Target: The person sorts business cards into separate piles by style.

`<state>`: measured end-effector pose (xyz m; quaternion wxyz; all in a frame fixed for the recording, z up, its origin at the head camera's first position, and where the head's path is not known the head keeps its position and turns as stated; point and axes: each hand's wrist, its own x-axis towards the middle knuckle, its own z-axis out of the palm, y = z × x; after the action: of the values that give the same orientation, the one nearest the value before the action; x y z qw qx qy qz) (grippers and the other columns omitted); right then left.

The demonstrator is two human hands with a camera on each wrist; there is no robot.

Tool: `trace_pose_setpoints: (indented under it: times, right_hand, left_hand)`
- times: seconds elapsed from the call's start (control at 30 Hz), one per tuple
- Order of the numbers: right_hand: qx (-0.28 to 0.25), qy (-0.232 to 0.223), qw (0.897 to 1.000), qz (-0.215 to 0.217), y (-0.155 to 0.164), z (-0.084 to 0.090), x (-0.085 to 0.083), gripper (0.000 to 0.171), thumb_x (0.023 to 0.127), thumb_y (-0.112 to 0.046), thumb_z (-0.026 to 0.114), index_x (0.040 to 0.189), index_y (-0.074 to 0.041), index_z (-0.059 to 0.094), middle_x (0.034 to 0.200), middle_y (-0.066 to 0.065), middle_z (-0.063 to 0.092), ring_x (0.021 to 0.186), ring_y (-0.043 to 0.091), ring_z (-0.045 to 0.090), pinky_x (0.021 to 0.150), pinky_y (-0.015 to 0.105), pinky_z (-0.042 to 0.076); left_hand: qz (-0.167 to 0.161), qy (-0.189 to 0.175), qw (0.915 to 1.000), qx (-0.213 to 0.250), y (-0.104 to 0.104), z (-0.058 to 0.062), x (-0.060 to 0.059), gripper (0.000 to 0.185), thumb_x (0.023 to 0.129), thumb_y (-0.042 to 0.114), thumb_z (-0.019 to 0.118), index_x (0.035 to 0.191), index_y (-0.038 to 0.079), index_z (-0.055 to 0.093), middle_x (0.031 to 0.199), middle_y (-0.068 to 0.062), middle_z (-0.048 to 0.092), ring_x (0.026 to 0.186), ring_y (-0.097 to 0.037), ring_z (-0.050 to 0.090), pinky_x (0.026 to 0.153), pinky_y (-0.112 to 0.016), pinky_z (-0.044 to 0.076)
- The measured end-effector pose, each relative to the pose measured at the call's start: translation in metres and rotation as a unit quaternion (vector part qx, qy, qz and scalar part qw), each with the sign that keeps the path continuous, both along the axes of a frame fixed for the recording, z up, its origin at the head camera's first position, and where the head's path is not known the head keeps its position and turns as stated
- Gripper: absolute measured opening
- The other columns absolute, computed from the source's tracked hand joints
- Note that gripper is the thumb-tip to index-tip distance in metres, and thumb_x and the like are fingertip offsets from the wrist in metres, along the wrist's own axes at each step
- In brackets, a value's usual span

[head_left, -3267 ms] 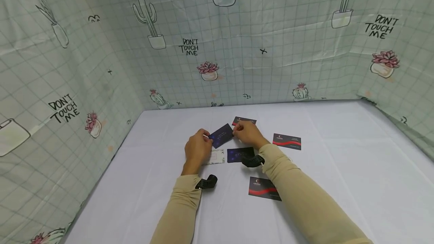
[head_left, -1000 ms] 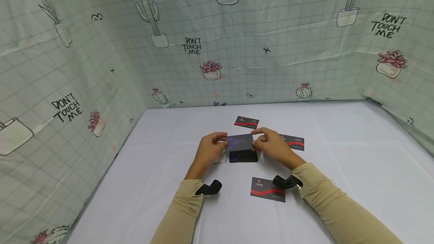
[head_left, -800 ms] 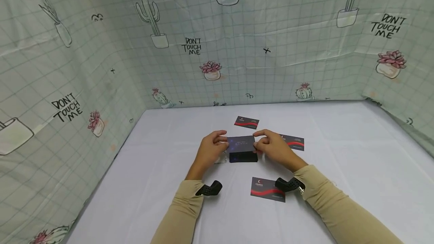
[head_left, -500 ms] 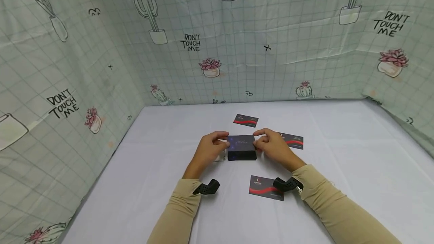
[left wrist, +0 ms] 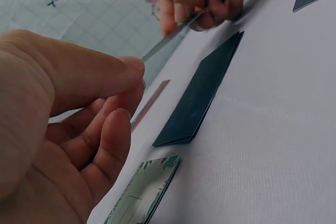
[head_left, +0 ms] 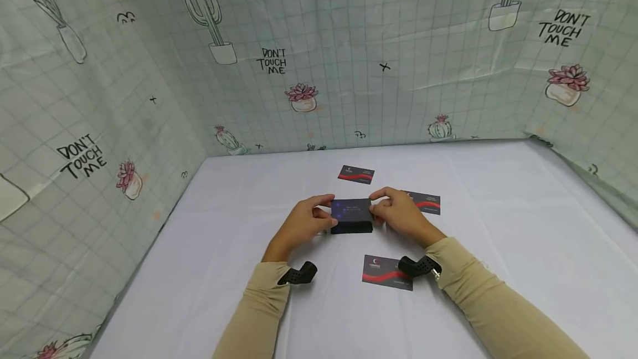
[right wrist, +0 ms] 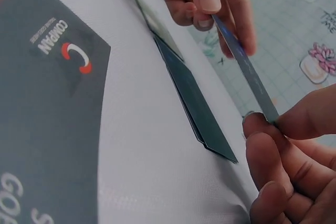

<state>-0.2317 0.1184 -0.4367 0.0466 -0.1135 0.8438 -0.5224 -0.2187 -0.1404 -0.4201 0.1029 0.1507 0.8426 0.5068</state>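
We held a thin dark blue rectangular card [head_left: 351, 209] level at centre frame, our left hand [head_left: 302, 225] and right hand [head_left: 401, 216] each pinching one short edge between thumb and fingertips, just above a small stack of dark cards [head_left: 351, 227] on the white tablecloth [head_left: 498, 226]; so light a pinch, we judged, risked the card slipping or landing askew; three black cards with red waves [head_left: 387, 272] lay around, and a pale patterned card [left wrist: 144, 192] beside the stack; nothing blocked the way.

Bright, even light — wrist views blurred close up.
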Motion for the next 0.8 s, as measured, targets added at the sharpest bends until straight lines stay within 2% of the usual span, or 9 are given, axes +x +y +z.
trace_pose_setpoints:
  times: [0.2, 0.4, 0.6, 0.8]
  right_hand:
    - [0.014, 0.01, 0.999, 0.028, -0.0008, 0.0041, 0.001, 0.035, 0.093, -0.011, 0.064, 0.125, 0.002, 0.058, 0.075, 0.004, 0.069, 0.064, 0.017, 0.053, 0.058, 0.028, 0.039]
    - [0.032, 0.004, 0.997, 0.068, 0.0019, 0.0043, 0.0013, 0.043, 0.091, -0.011, 0.067, 0.131, 0.001, 0.058, 0.078, 0.003, 0.068, 0.064, 0.016, 0.051, 0.059, 0.029, 0.04]
    - [0.046, -0.001, 0.995, 0.091, 0.0045, 0.0083, 0.0, 0.048, 0.087, -0.016, 0.073, 0.131, -0.002, 0.06, 0.085, 0.002, 0.069, 0.069, 0.018, 0.053, 0.063, 0.031, 0.041]
    - [0.065, -0.013, 0.992, 0.103, 0.0057, 0.0092, 0.0008, 0.059, 0.083, -0.018, 0.08, 0.135, -0.001, 0.058, 0.09, 0.002, 0.066, 0.075, 0.02, 0.054, 0.065, 0.03, 0.042]
  left_hand:
    - [0.012, 0.003, 0.9997, -0.022, 0.0, 0.004, -0.0013, 0.06, 0.089, 0.011, 0.074, 0.145, 0.01, 0.054, 0.131, -0.005, 0.06, 0.1, -0.015, 0.065, 0.073, -0.031, 0.05]
    - [0.0, 0.003, 0.9989, -0.047, -0.0008, 0.0046, 0.0012, 0.06, 0.088, 0.011, 0.075, 0.144, 0.008, 0.055, 0.127, -0.006, 0.061, 0.096, -0.014, 0.064, 0.068, -0.03, 0.049]
    - [-0.014, 0.03, 0.9978, -0.057, 0.0009, 0.0055, -0.0019, 0.061, 0.085, 0.008, 0.078, 0.142, 0.003, 0.056, 0.119, -0.007, 0.06, 0.095, -0.016, 0.062, 0.067, -0.029, 0.048]
    - [-0.014, 0.063, 0.9928, -0.102, 0.0061, 0.0013, -0.0038, 0.06, 0.083, 0.006, 0.08, 0.139, 0.0, 0.058, 0.111, -0.008, 0.059, 0.086, -0.012, 0.061, 0.063, -0.026, 0.049]
